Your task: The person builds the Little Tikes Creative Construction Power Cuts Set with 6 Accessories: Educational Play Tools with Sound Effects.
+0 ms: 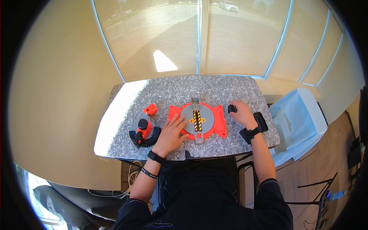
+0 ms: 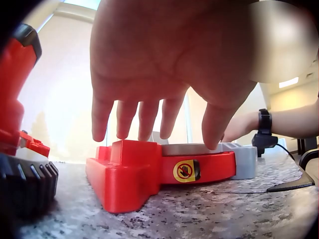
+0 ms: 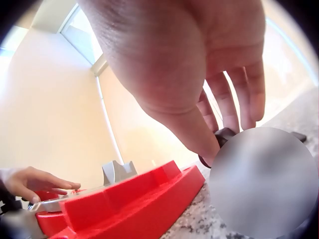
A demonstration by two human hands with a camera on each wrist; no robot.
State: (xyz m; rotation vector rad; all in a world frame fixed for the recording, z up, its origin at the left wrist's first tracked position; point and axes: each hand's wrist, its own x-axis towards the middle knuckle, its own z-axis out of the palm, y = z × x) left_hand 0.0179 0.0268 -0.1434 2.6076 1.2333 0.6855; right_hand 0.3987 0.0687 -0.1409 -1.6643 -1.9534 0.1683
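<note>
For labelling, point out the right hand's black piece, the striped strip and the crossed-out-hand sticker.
Black piece point(image 1: 232, 109): head view, its uncovered part.
Striped strip point(image 1: 197, 121): head view, its middle.
Crossed-out-hand sticker point(image 2: 185, 171): left wrist view, its symbol.

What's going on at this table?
A person works on a red-and-grey base with a striped strip down its round plate. The left hand is spread over the base's left side, fingers extended. To the right of the base, the right hand pinches a small black part; whether that is lifted off the table is hard to tell. A red-and-black saw-like piece and a small red part sit left of the base, apart from it.
</note>
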